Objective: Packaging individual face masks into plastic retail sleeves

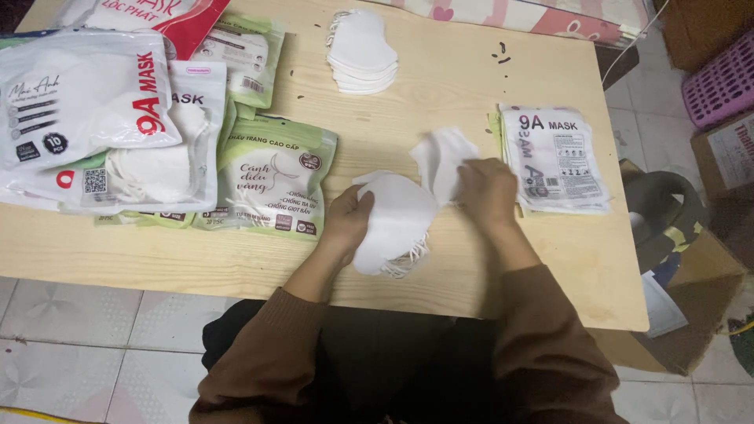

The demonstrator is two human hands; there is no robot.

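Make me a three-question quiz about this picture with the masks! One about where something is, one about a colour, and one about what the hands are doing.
1. Where is the separate pile of white masks?
A. at the table's far edge
B. on the floor
C. in the pink basket

2. What colour are the sleeves?
A. blue
B. brown
C. yellow

3. What is the left hand doing?
A. resting flat and empty
B. holding a stack of white masks
C. holding scissors

Answers: 1 A, the pile sits on the wooden table far from the person. 2 B, both arms show brown cloth. 3 B, its fingers grip the stack while the right hand takes a single mask.
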